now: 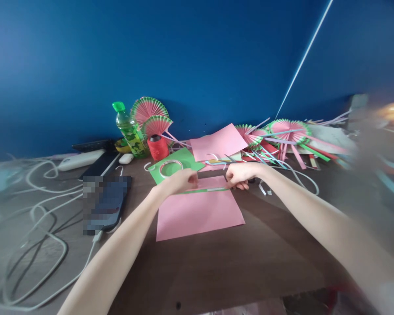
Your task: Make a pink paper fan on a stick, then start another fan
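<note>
A pink sheet of paper [200,214] lies on the dark table in front of me. Across its upper part runs a narrow green strip [200,190], whitish toward its right end. My left hand [184,180] is closed at the strip's left part, fingertips curled down and partly hidden. At the other end, the fingers of my right hand [239,175] pinch the strip close to the paper's right edge. Beyond my left hand, a roll of clear tape [164,162] rests on a green sheet [156,173].
Pleated pink-and-green paper fans [150,111] lean on the blue wall, near a green-capped bottle [131,133] and a red roll [158,148]. Another pink sheet [218,143] and loose paper strips [269,153] lie behind. At left are a phone [113,205] and white cables [64,245].
</note>
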Tool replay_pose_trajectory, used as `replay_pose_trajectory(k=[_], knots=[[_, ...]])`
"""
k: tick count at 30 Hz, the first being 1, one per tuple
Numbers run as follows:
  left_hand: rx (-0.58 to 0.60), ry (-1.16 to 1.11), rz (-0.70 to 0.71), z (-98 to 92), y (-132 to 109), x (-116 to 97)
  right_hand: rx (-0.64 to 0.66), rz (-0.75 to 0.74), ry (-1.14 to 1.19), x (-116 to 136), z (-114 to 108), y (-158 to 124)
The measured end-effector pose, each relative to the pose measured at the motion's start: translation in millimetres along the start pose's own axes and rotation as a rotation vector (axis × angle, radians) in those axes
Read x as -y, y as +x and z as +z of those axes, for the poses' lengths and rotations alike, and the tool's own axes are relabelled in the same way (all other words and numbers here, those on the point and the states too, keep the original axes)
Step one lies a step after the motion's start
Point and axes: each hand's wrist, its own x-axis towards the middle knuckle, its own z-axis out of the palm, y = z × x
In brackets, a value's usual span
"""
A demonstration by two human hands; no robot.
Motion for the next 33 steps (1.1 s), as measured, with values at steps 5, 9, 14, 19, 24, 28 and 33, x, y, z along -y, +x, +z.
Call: replay_pose_trajectory(k=[5,9,14,19,24,28,33], knots=[[-0.218,0.014,-0.108,-27.0,-9,16,-0.077,0.017,-0.016,-5,-5,-3],[-0.145,0.141,-0.221,-30.6,-9,33,-0.149,0.023,0.001,-2,-5,-8],[-0.099,0.18,-0.166,-27.2,-9,40,-0.406,-0.064,0.074,-1,-2,-2],[-0.159,-0.04,-0.172,-40.8,-14,31,-0.354,-0.042,0.004,1,-3,-2],[-0.177,-0.243,-0.081,-48.5,-17,20,-0.345,-0.047,0.004,5,-4,-7],[-0.076,-0.455,0.037,-46.6,-19,11,-0.564,-0.232,0.105,12,1,-6],[-0.002,-0.511,0.096,-45.8,-21,2,-0.859,-0.458,0.269,22,10,-1]])
